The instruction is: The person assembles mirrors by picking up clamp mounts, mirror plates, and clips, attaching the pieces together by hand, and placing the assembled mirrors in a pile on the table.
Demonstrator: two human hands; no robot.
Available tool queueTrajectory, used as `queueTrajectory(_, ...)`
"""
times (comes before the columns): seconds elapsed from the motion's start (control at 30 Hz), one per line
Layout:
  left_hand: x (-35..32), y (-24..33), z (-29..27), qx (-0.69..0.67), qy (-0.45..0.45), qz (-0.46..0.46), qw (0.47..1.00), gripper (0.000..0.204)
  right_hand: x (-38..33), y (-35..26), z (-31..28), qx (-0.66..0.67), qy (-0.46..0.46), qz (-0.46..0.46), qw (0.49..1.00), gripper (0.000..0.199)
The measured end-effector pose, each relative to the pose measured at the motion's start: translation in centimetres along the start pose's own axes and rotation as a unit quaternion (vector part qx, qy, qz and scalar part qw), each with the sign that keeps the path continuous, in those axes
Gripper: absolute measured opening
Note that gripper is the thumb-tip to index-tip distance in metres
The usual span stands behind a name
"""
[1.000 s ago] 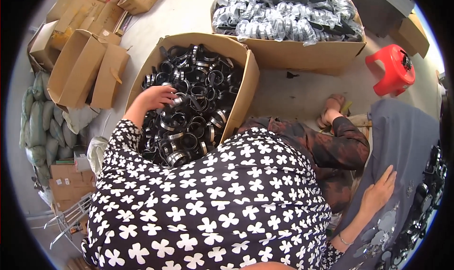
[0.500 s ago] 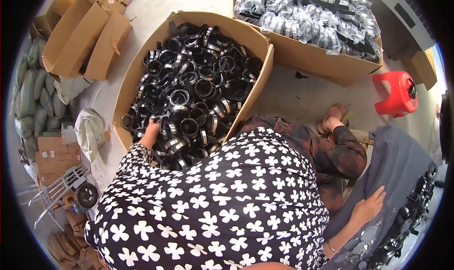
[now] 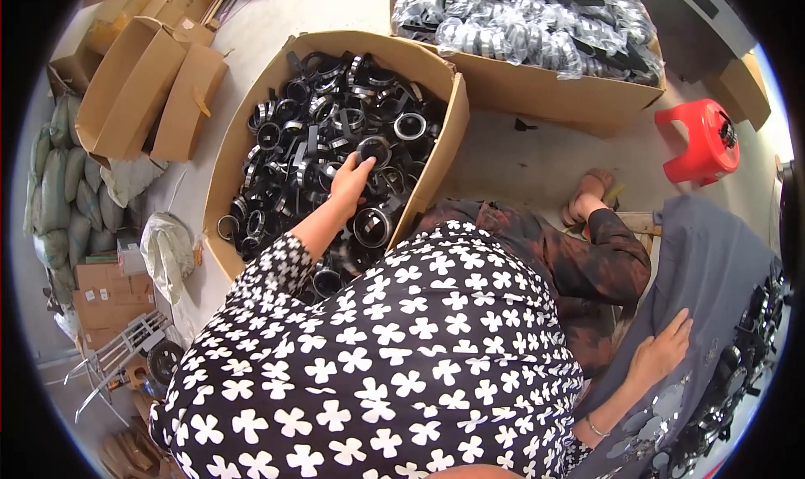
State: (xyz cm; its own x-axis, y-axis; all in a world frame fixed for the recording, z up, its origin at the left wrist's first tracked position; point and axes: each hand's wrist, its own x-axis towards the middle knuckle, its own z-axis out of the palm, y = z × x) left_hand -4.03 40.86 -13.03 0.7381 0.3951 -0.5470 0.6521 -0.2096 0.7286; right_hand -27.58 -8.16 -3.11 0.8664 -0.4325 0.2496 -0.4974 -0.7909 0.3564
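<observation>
Head view: looking straight down over a black top with white clover shapes, sleeves reaching out on both sides.
Left hand (image 3: pixel 350 186): stretched into the big cardboard box (image 3: pixel 220 165), lying on top of the pile with fingers curled down onto a black ring part (image 3: pixel 374 150). Looks like it's grabbing that one, but I honestly can't tell if the fingers are closed around it or just resting on it.
Ring parts (image 3: pixel 323 123): a whole heap of black and silver rings fills the box, all jumbled together; the one under the fingertips sits near the middle of the pile, toward the box's right wall.
Right hand (image 3: pixel 662 352): over on the right, flat and open, fingers spread on a grey cloth (image 3: pixel 713 269). Not holding anything.
Grey cloth: draped over something at the right edge, with more black ring pieces (image 3: pixel 738 370) along its lower right side.
Second box (image 3: pixel 545 93): just beyond the first one, filled with rings in clear plastic bags (image 3: pixel 520 26).
Red stool (image 3: pixel 700 139): on the floor right of that box.
Empty cartons (image 3: pixel 142 89): folded and open ones lying upper left, well apart from the hands.
Foot (image 3: pixel 587 196): bare, on the floor between the boxes and the cloth.
</observation>
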Motion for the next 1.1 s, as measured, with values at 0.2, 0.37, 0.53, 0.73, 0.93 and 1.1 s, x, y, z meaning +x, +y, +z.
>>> queueTrajectory(0.2, 3.6, 2.1, 4.2, 0.111, -0.11, 0.081, 0.984, 0.065, 0.1, -0.1, 0.0, 0.009, -0.008, 0.005, 1.0, 0.072)
queueTrajectory(0.37, 5.4, 7.1, 2.5, 0.322, -0.132, 0.169, 0.922, 0.042, 0.0, 0.1, 0.2, 0.001, -0.006, 0.001, 1.0, 0.071)
queueTrajectory(0.53, 10.3, 11.2, -3.1, 0.607, -0.054, 0.223, 0.761, 0.036, 0.0, 0.4, -0.2, -0.004, -0.007, 0.0, 1.0, 0.07)
queueTrajectory(0.73, 14.4, -1.5, -6.6, 0.476, -0.035, 0.182, 0.859, 0.108, 0.8, -0.6, 0.0, 0.006, 0.003, -0.003, 1.0, 0.068)
queueTrajectory(0.93, 9.7, 5.3, 3.6, 0.466, 0.003, 0.313, 0.827, 0.053, 0.2, 0.6, 0.2, -0.01, 0.009, 0.008, 1.0, 0.067)
queueTrajectory(1.1, 13.7, 5.6, 9.9, 0.464, -0.093, 0.347, 0.81, 0.052, 0.8, -0.4, 0.7, 0.028, 0.031, -0.014, 0.999, 0.07)
